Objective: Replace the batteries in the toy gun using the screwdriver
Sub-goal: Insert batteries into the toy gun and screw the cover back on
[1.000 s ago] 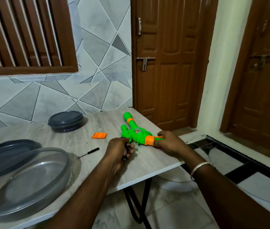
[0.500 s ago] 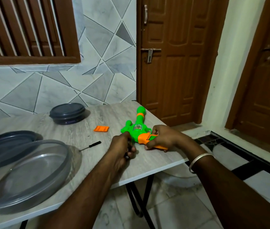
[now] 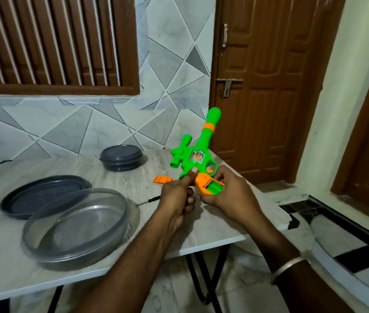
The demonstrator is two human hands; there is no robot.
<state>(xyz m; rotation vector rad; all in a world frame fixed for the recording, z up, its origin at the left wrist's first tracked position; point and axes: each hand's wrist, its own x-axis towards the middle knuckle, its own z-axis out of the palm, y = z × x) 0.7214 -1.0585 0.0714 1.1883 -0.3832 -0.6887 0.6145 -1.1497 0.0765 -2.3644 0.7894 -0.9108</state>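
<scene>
Left hand [image 3: 176, 201] and right hand [image 3: 230, 193] both grip one toy gun [image 3: 198, 157]; one screwdriver [image 3: 153, 199], one orange cover [image 3: 162, 179] on table [image 3: 213, 224]

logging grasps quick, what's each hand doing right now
Left hand: holds the toy gun, thumb on its green body.
Right hand: grips the toy gun by its orange end.

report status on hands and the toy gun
Right hand grips toy gun by its orange handle, left hand thumb on its body. Gun off table, barrel up. Orange cover and screwdriver on table.
</scene>
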